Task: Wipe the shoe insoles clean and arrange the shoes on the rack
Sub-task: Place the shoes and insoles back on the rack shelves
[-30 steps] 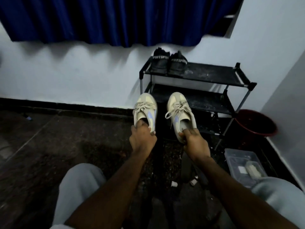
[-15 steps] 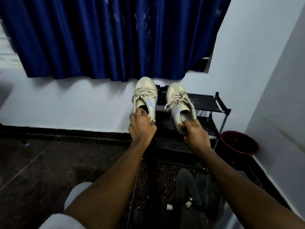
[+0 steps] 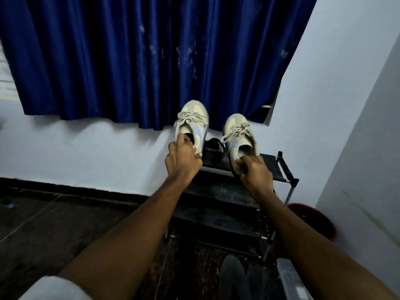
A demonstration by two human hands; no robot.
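My left hand (image 3: 183,159) grips the heel of a cream sneaker (image 3: 192,124) with pale blue side panels, toe pointing up and away. My right hand (image 3: 255,169) grips the heel of the matching sneaker (image 3: 239,135). Both shoes hang in the air above the top shelf of a black shoe rack (image 3: 279,167). A pair of black shoes (image 3: 213,149) stands on that top shelf, partly hidden between the two cream sneakers.
A blue curtain (image 3: 129,61) hangs on the white wall behind the rack. A dark red bucket (image 3: 311,219) stands right of the rack, by the side wall. Dark insoles (image 3: 233,276) lie on the dark floor below, beside a clear plastic box (image 3: 290,276).
Both hands have lifted the cream sneakers from in front of the lower shelf up to above the top shelf. The view has tilted upward toward the curtain.
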